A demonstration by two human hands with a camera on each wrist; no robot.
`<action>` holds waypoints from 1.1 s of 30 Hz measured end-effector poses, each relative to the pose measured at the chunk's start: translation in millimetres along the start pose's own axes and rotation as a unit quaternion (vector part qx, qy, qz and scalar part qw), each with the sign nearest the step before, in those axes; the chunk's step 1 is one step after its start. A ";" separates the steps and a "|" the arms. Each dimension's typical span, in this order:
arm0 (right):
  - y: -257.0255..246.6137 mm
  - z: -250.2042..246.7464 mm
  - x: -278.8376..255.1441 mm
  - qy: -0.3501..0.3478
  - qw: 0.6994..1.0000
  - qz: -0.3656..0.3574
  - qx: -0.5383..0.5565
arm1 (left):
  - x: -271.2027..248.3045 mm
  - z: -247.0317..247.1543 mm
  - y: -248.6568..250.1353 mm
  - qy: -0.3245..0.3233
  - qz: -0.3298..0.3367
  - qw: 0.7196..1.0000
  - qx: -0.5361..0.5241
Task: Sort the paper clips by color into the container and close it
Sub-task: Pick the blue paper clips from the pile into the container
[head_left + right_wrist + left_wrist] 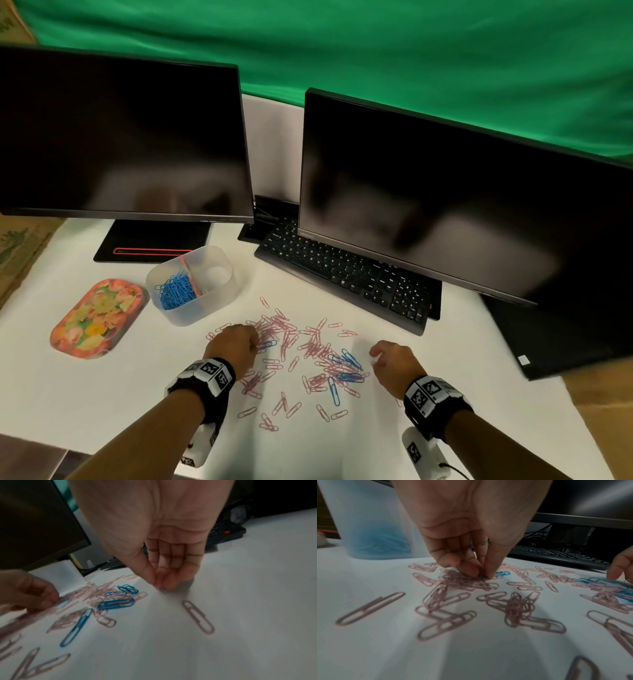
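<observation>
Both wrists hung over the surface (102, 404): left hand (233, 344) pinching a blue clip (502, 573) near the container (191, 284), right hand (394, 365) seemingly pinching a pale clip; dropping blues left of the divider came next

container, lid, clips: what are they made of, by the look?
Container: frosted translucent plastic, likely; blue clips show blurred through its wall.
Lid: glossy floral print; base material unclear.
Pink clips: bent wire, matte colour coat, probably coated metal.
</observation>
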State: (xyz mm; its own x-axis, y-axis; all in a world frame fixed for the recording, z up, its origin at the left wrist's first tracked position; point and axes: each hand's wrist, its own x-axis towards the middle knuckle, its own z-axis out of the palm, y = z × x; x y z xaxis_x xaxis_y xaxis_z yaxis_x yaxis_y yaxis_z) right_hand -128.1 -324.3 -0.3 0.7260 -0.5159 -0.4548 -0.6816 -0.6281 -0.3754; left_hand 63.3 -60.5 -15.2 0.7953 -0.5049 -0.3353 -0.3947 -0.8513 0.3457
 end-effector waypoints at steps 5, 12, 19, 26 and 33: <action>-16.5 4.4 -1.3 0.012 0.996 -0.051 -0.072 | -1.8 -3.9 1.8 -0.003 0.002 1.000 0.007; -40.7 14.0 9.4 -0.003 0.996 -0.045 -0.073 | -7.2 -6.9 5.9 -0.018 0.004 1.000 0.005; -43.1 15.0 13.3 -0.031 0.997 -0.019 -0.064 | -10.6 -14.9 8.0 -0.017 0.013 0.994 -0.107; -41.7 15.7 16.6 -0.047 0.999 0.005 -0.012 | -13.3 -18.5 9.4 -0.040 -0.005 0.963 -0.267; -36.0 11.0 9.1 -0.033 0.996 -0.004 0.078 | -13.1 -23.2 18.1 -0.081 -0.086 0.872 -0.476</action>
State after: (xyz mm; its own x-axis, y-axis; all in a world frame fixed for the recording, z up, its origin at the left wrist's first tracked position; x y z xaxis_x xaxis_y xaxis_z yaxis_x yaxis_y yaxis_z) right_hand -98.0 -300.1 0.2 0.7279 -0.4685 -0.5006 -0.6849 -0.5310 -0.4989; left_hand 56.4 -65.9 15.8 0.6995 -0.4603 -0.5467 0.3454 -0.4519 0.8225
